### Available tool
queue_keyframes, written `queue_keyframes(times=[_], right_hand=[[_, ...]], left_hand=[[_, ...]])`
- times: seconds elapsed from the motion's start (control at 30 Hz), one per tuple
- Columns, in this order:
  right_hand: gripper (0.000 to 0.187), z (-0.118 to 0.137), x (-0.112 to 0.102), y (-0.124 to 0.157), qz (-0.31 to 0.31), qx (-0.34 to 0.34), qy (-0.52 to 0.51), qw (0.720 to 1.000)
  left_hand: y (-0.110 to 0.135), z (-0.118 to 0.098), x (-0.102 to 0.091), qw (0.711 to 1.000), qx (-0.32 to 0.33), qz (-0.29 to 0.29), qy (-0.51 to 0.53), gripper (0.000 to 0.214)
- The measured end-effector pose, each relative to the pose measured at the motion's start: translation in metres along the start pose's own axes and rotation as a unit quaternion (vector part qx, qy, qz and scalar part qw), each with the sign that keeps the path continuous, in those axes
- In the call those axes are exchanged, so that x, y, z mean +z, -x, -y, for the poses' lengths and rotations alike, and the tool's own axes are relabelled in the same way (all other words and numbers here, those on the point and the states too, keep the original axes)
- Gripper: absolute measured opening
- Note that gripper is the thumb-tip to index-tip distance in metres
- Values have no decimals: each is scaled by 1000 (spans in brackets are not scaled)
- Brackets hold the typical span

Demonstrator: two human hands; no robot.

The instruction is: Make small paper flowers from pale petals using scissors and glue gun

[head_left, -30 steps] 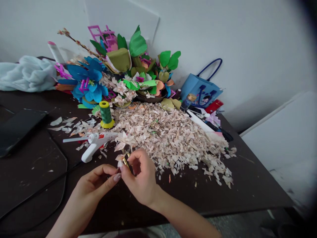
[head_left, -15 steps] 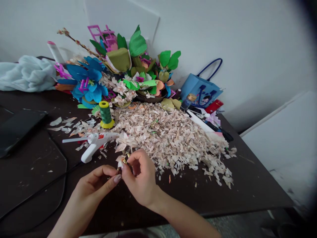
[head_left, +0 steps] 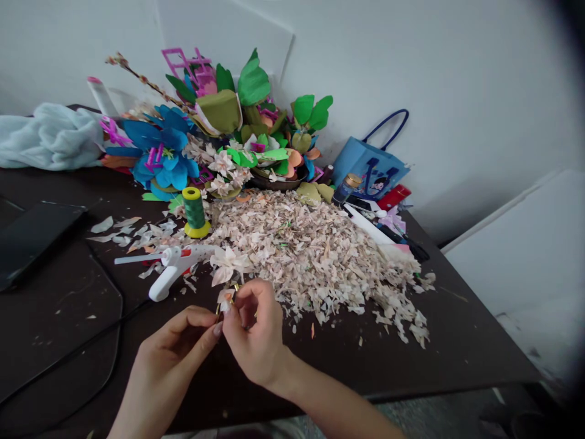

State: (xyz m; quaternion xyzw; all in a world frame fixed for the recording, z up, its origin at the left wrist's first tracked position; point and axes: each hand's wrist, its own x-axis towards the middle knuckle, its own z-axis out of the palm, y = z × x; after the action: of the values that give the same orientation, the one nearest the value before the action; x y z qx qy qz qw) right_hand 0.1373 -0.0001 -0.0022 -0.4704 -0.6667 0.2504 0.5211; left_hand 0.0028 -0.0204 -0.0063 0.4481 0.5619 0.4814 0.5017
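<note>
My left hand (head_left: 176, 347) pinches a thin stem-like piece between thumb and forefinger near the table's front edge. At its tip is a small pale petal piece (head_left: 225, 297) with a touch of orange. My right hand (head_left: 258, 332) is closed beside it, fingertips at the petal piece, with a thin gold-coloured metal tool (head_left: 236, 287) sticking out; the fingers hide most of it, so its kind is unclear. Just beyond lies a pale pink artificial flower (head_left: 228, 263). To the left rests a white hot glue gun (head_left: 171, 268).
A wide heap of pale petals (head_left: 315, 256) covers the middle of the dark table (head_left: 411, 366). Behind stand a green thread spool (head_left: 192, 212), blue artificial flowers (head_left: 164, 146) and a blue gift bag (head_left: 370, 167). A black cable (head_left: 119, 323) runs along the left.
Both hands stay almost in place, shifting only slightly at the petal piece. The left forearm has moved a little to the right.
</note>
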Motion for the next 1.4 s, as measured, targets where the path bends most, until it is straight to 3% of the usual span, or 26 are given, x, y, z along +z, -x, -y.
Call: queue_keyframes(times=[0.2, 0.57, 0.83, 1.1, 1.27, 1.4], right_hand=[[6, 0, -3, -2, 23, -9, 7, 1000], [5, 1, -3, -3, 16, -48, 36, 998], [19, 0, -13, -6, 46, 78, -72, 993], [13, -9, -26, -27, 120, 224, -204, 945], [18, -7, -18, -35, 170, 233, -262, 921], [14, -9, -14, -36, 173, 214, -258, 926]], left_hand=[[2, -1, 2, 1000, 13, -14, -17, 15], [2, 0, 0, 999, 24, -5, -20, 16], [-7, -7, -14, 998, -69, 10, -2, 29], [-11, -5, -28, 992, -128, -5, 19, 43], [-14, 0, -29, 988, -150, 6, 33, 45], [-14, 2, -32, 988, -150, 9, 27, 43]])
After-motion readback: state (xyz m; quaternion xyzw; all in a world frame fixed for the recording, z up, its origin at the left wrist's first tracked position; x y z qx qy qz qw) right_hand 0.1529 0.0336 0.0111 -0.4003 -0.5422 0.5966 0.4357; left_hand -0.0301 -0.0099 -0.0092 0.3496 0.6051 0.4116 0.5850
